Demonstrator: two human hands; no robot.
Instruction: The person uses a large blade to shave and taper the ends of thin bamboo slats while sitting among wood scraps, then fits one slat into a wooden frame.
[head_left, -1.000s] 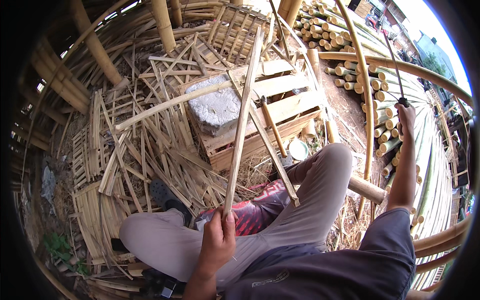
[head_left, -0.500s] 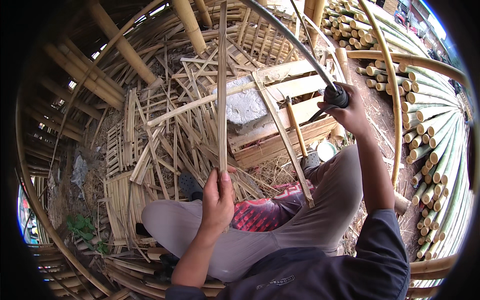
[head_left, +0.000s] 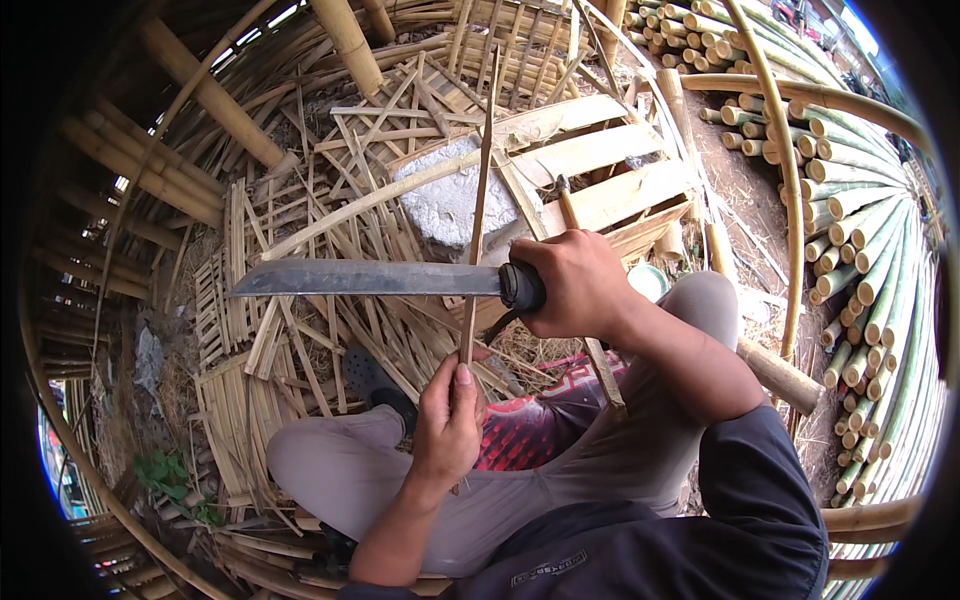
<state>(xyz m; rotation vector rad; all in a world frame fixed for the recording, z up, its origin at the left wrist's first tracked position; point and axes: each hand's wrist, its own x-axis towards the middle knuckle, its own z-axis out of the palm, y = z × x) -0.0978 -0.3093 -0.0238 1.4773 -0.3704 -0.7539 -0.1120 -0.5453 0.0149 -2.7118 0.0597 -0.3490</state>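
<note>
A long thin bamboo strip [head_left: 484,180] stands nearly upright in front of me, its lower end gripped between the thumb and fingers of my left hand [head_left: 450,415]. My right hand [head_left: 575,285] is closed around the dark wrapped handle of a machete [head_left: 370,278]. Its broad grey blade points left and lies across the strip, a little above my left hand. Whether the edge touches the strip or only passes by it, I cannot tell. Beyond the blade rests a pale stone block [head_left: 455,200] with a bamboo slat across it.
A low wooden crate [head_left: 610,170] adjoins the block, with a wooden-handled tool [head_left: 567,205] leaning there. Split bamboo pieces [head_left: 340,225] litter the ground to the left. Cut bamboo poles [head_left: 870,270] are stacked at the right. A bamboo post [head_left: 347,45] stands at the back.
The machete has swung down from the upper right to lie level across the strip. My left hand has turned the strip so a narrower side shows, leaning slightly right.
</note>
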